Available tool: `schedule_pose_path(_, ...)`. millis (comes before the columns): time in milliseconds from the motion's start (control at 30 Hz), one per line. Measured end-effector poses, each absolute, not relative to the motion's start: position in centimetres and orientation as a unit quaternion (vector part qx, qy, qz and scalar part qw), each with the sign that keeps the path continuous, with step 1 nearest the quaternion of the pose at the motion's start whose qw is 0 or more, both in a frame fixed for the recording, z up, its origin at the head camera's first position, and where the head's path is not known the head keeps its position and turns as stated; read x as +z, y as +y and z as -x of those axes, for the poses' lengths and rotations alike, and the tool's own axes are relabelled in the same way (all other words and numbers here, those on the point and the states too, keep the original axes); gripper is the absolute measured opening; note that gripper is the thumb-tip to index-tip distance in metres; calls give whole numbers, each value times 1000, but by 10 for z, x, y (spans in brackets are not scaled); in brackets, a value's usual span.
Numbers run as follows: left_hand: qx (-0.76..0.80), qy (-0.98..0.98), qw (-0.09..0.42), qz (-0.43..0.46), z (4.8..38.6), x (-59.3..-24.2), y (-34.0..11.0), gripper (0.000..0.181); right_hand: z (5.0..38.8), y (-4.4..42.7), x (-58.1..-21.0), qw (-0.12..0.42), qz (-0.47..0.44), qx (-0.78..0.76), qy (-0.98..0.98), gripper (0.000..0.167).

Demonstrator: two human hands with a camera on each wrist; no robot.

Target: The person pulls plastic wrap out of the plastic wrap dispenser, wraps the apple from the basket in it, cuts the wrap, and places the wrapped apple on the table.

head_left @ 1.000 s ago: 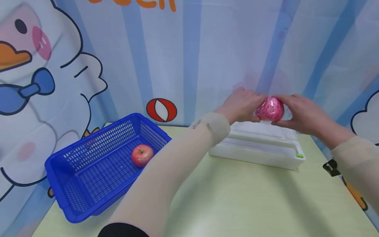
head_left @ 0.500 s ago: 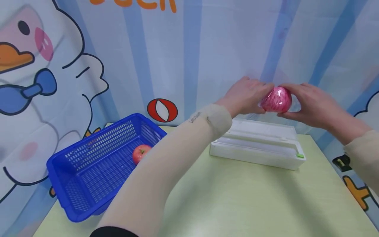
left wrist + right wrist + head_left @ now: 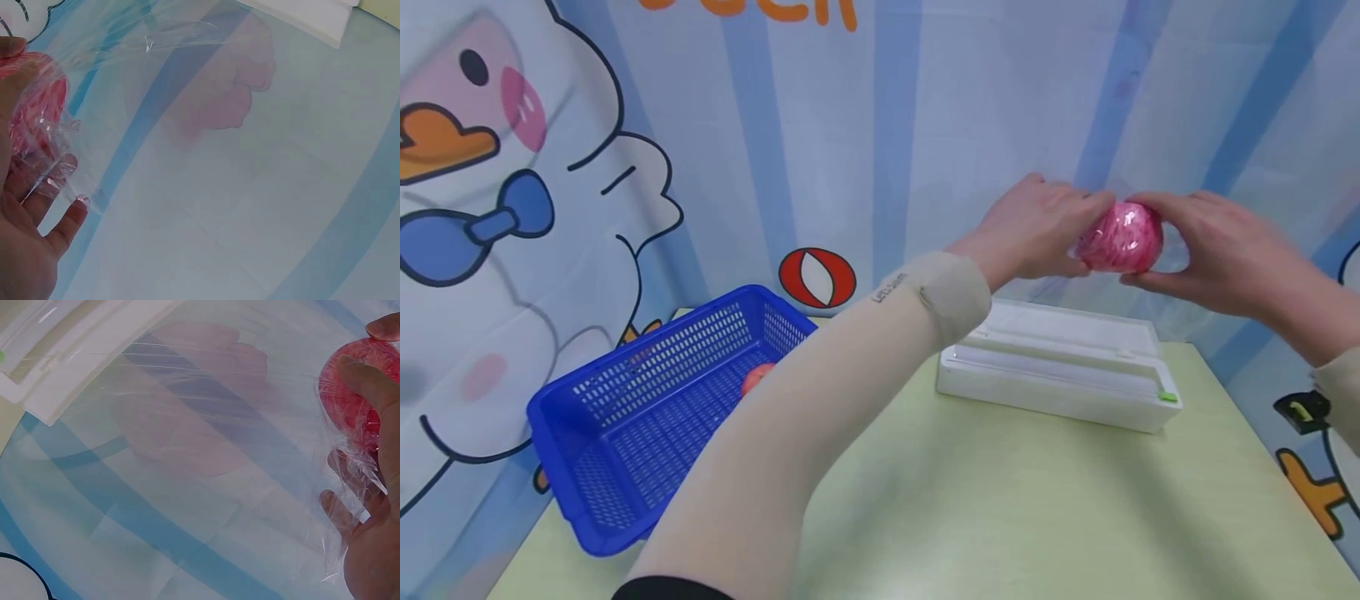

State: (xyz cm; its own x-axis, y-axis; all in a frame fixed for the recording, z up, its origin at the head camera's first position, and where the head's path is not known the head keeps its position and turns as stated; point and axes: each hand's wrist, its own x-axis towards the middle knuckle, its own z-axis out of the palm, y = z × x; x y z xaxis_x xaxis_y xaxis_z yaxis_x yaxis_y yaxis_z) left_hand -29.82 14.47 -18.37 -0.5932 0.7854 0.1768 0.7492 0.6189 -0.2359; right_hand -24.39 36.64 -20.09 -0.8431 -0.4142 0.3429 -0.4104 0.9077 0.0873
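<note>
A red apple [image 3: 1124, 237], covered in shiny clear cling film, is held up between both hands above the table. From the left side, my left hand [image 3: 1037, 229] grips it between thumb and fingers. Opposite, my right hand [image 3: 1232, 250] pinches its other side. In both wrist views, crumpled film hangs under the apple around the fingers, and a sheet of cling film [image 3: 187, 369] stretches toward the dispenser. The white cling film dispenser [image 3: 1052, 392] lies on the table below the hands, its lid [image 3: 1075, 323] raised.
On the left stands a blue perforated basket [image 3: 655, 358]; another apple [image 3: 756, 377] inside is mostly hidden by my left sleeve [image 3: 820, 400]. A green slider [image 3: 1168, 397] sits at the dispenser's right end. Behind the pale table [image 3: 1000, 500] hangs a cartoon-printed cloth [image 3: 985, 100].
Both hands have raised the wrapped apple and carried it slightly right, away from the dispenser. My left sleeve now covers more of the apple in the basket.
</note>
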Motion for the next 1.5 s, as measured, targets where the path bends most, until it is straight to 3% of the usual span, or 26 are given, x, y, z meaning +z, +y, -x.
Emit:
schedule_pose_path(300,82,-878,143,449,281,-183,142,78,222,367,-202,203,-236,2,-950,101)
schedule_pose_path(733,99,-865,122,477,228,-198,127,82,171,360,-222,186,-237,2,-954,106)
schedule_pose_path(1067,69,-841,107,525,194,-243,110,76,130,364,-272,189,-264,36,-945,106)
schedule_pose_path(1433,13,-852,91,515,168,-306,80,88,102,360,-329,204,-301,41,-931,109)
schedule_pose_path(1500,-24,-860,83,502,168,-320,69,91,100,360,-337,204,-304,44,-930,103)
